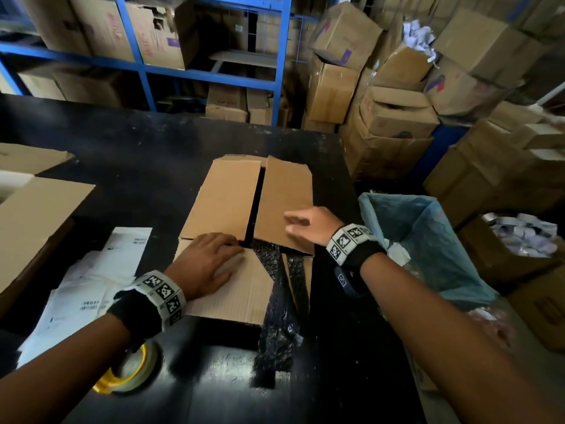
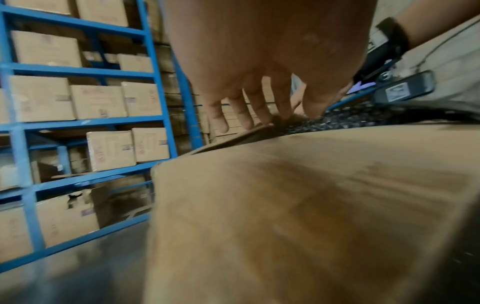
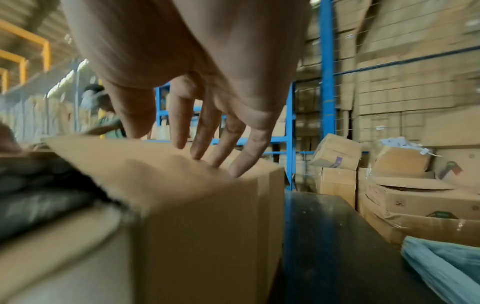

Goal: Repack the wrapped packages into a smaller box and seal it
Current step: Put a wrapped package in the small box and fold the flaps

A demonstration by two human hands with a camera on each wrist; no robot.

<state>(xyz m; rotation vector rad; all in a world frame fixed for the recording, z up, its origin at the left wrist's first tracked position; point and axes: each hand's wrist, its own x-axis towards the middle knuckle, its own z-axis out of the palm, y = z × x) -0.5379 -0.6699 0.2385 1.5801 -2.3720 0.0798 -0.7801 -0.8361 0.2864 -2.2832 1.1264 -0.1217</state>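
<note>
A small brown cardboard box (image 1: 226,197) sits mid-table with its top flaps folded almost flat. Black bubble-wrapped packages (image 1: 269,255) show through the gap between the flaps and hang out at the near side. My left hand (image 1: 211,261) lies flat on the near flap (image 2: 298,195), fingers straight, pressing it down. My right hand (image 1: 308,224) presses the right flap (image 3: 166,164) with straight fingers near its near edge. Neither hand grips anything.
A roll of clear tape on a yellow core (image 1: 131,371) lies near the front edge. White shipping labels (image 1: 101,270) lie at left beside a bigger open box (image 1: 36,215). A bin lined with a blue bag (image 1: 425,240) stands right of the table. Blue shelving (image 1: 153,65) holds cartons behind.
</note>
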